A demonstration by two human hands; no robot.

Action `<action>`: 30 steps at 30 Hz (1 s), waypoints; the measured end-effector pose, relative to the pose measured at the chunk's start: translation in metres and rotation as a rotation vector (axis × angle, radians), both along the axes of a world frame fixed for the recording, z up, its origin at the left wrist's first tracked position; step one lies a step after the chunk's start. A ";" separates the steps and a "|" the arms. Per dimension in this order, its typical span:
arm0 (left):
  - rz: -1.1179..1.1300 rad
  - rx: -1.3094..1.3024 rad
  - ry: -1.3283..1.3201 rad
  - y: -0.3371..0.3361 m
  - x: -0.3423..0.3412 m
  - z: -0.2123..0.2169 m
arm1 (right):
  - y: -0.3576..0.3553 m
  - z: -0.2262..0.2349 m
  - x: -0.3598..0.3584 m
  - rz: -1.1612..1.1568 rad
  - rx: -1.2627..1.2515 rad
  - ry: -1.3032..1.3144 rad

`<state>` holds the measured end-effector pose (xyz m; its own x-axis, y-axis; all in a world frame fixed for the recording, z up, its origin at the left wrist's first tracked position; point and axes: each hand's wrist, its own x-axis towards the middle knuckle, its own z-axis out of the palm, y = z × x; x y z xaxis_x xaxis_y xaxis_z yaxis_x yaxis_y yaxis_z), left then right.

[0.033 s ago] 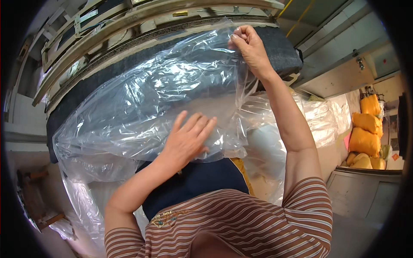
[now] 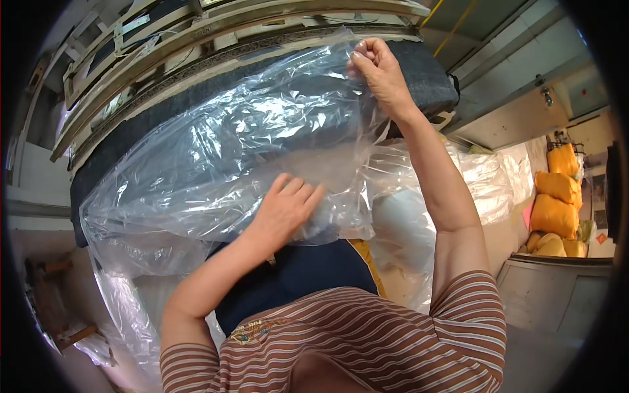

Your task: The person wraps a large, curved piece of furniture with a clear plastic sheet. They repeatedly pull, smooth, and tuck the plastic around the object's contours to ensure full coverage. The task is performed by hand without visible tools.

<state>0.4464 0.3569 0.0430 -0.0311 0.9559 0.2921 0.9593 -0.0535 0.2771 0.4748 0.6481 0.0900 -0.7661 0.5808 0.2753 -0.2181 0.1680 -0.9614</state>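
A large clear plastic bag (image 2: 223,150) lies crumpled over a dark grey padded piece (image 2: 426,78) on the work surface. My right hand (image 2: 379,69) is raised at the far end and pinches the bag's upper edge between fingers and thumb. My left hand (image 2: 285,211) lies flat on the near part of the bag with its fingers spread, pressing the film down. Just below that hand is a dark blue cloth (image 2: 308,278) against my striped shirt.
Long wooden and metal rails (image 2: 196,39) run along the back. Yellow stuffed sacks (image 2: 555,196) are piled at the right above a grey metal cabinet (image 2: 557,301). A white bundle under more clear film (image 2: 401,226) sits right of my body. Loose plastic (image 2: 124,314) hangs lower left.
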 end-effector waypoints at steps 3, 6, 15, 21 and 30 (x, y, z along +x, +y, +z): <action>-0.044 -0.064 -0.232 -0.015 -0.021 -0.001 | -0.011 0.021 0.010 -0.010 0.141 -0.065; 0.282 0.116 -1.211 -0.066 -0.040 0.046 | -0.005 0.034 0.026 -0.028 0.228 -0.047; 0.270 0.140 -0.448 -0.066 0.041 0.033 | -0.069 0.086 0.002 0.235 0.411 0.079; 0.184 -0.060 -0.249 -0.033 0.019 -0.056 | -0.089 0.114 -0.009 0.302 0.477 0.134; 1.070 1.177 -1.290 -0.304 -0.105 0.073 | -0.104 0.096 0.027 0.654 0.204 -0.194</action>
<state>0.3418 0.0532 0.1158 -0.9848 -0.1728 -0.0200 0.0410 -0.3425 0.9386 0.5015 0.5441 0.1861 -0.9862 -0.0637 0.1527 -0.1637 0.2422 -0.9563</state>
